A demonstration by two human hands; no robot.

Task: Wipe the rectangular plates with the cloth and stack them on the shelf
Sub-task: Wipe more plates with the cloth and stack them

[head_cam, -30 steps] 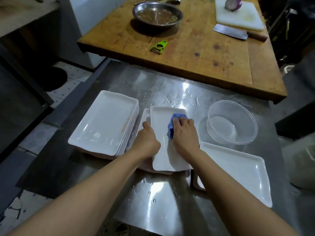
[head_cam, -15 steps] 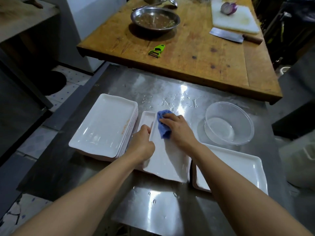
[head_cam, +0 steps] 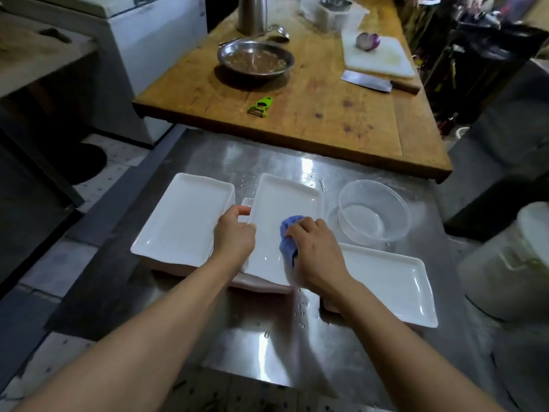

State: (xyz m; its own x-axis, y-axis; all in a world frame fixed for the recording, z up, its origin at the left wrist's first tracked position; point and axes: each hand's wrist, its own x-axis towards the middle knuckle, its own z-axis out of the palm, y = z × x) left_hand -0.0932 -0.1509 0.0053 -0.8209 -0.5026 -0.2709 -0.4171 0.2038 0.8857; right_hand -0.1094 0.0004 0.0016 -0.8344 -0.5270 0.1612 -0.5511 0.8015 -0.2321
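A white rectangular plate (head_cam: 283, 203) lies face up in the middle of the wet steel table (head_cam: 267, 346), on top of other plates. My left hand (head_cam: 234, 236) grips its left rim. My right hand (head_cam: 316, 248) holds a bunched blue cloth (head_cam: 288, 237) pressed onto the plate's near half. To the left sits a stack of white rectangular plates (head_cam: 181, 221). Another white rectangular plate (head_cam: 389, 281) lies at the right, partly under my right forearm.
A clear plastic bowl (head_cam: 372, 214) with a little water stands right of the middle plate. Behind is a wooden table (head_cam: 326, 114) carrying a green peeler (head_cam: 260, 106), a metal pan (head_cam: 255, 59), a cleaver (head_cam: 378, 82) and a cutting board (head_cam: 378, 58). A white bucket (head_cam: 511, 263) stands at the far right.
My right hand with the cloth has slid from the plate's far end toward its near half. The plate now lies flat and face up; my left hand stays on its left rim.
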